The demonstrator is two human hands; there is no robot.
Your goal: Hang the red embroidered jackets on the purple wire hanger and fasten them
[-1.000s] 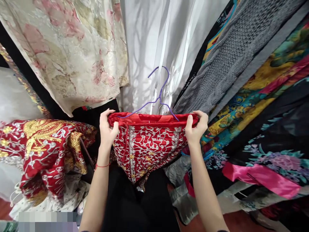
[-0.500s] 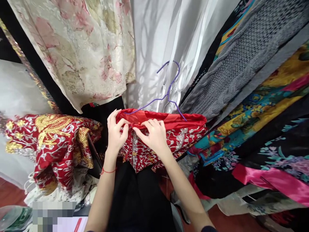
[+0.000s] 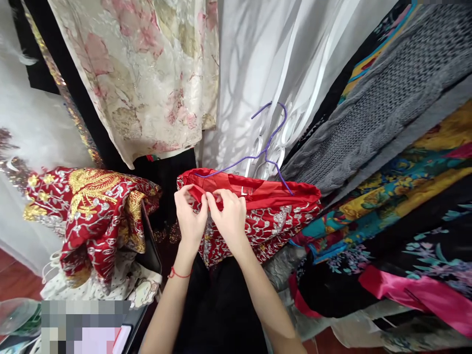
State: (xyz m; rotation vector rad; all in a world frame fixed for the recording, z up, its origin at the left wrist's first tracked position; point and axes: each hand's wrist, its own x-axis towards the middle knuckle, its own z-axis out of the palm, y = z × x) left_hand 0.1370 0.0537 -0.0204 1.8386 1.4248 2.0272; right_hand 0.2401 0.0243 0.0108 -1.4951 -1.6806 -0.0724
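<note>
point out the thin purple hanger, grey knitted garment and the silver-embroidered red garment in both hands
Thin purple hanger (image 3: 266, 151): head view, joint below its hook
Grey knitted garment (image 3: 374, 109): head view, mid-knit
Silver-embroidered red garment (image 3: 263, 222): head view, embroidered part

The skirt (image 3: 265, 221) is in the middle, left fingers (image 3: 185, 193) and right fingers (image 3: 231, 199) at its waistband, left of centre. The hanger (image 3: 266, 150) reaches into the waistband; behind it hangs a curtain (image 3: 243, 59). A dress (image 3: 158, 73) hangs upper left, a knit garment (image 3: 368, 108) right. Left of the skirt, a garment (image 3: 96, 201) lies over a cloth (image 3: 55, 290), with a bottle (image 3: 22, 314) at lower left.
</note>
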